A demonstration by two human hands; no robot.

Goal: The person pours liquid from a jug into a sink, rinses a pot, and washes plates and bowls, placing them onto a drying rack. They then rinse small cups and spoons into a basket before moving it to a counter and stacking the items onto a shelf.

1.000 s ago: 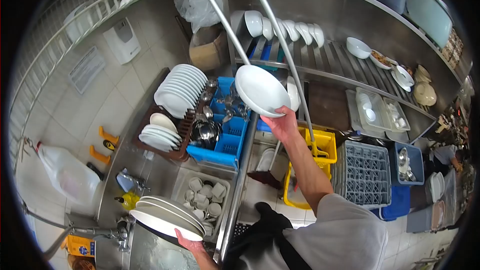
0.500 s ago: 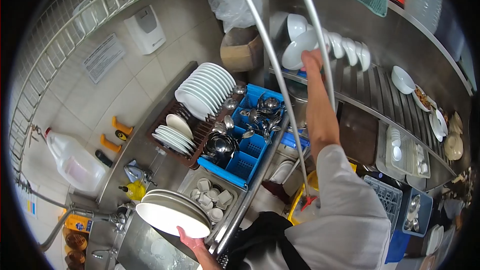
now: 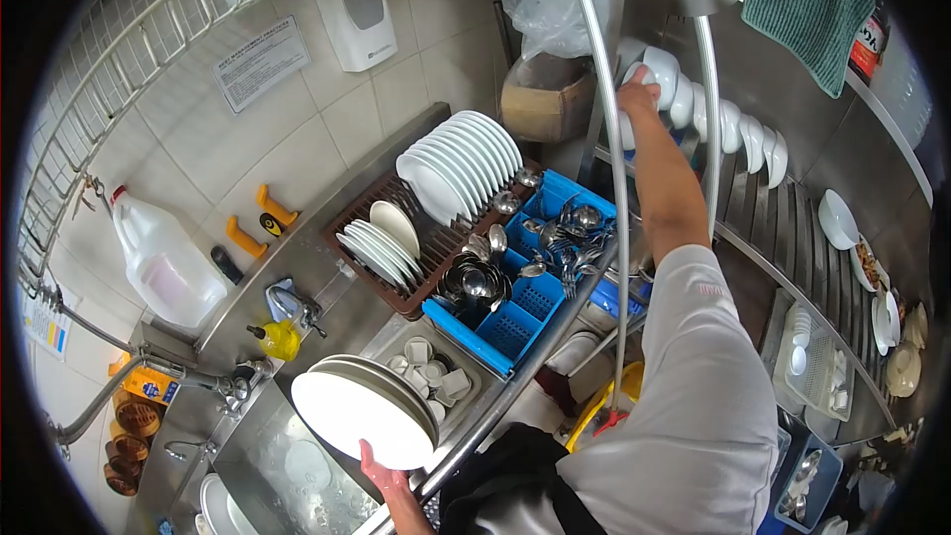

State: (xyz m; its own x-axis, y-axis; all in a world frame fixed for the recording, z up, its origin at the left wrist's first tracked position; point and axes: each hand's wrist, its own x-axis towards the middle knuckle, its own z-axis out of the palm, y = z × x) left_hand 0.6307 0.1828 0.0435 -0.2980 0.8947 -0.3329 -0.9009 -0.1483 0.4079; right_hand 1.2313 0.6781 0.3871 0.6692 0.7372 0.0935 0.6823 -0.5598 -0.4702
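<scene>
Your left hand [image 3: 387,481] pinches rounded white ceramic plates [image 3: 355,411]; round white ceramic bowls [image 3: 731,126] are beside your right hand [image 3: 639,92], finger grip unclear.

A: What does the left grip [image 3: 386,478] hold?
B: Stacked large plates [image 3: 365,414], tilted near the sink [image 3: 243,461].
A: And the right grip [image 3: 640,92]?
B: Extended among white bowls [image 3: 730,127] ranged along the slatted shelf [image 3: 745,203].

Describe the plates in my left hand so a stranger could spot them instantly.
Find the steel sink at the picture's lower left. At its upper right, your left hand holds a tilted stack of plates. Unlike the white plates standing in the brown rack, these are hand-held.
</scene>
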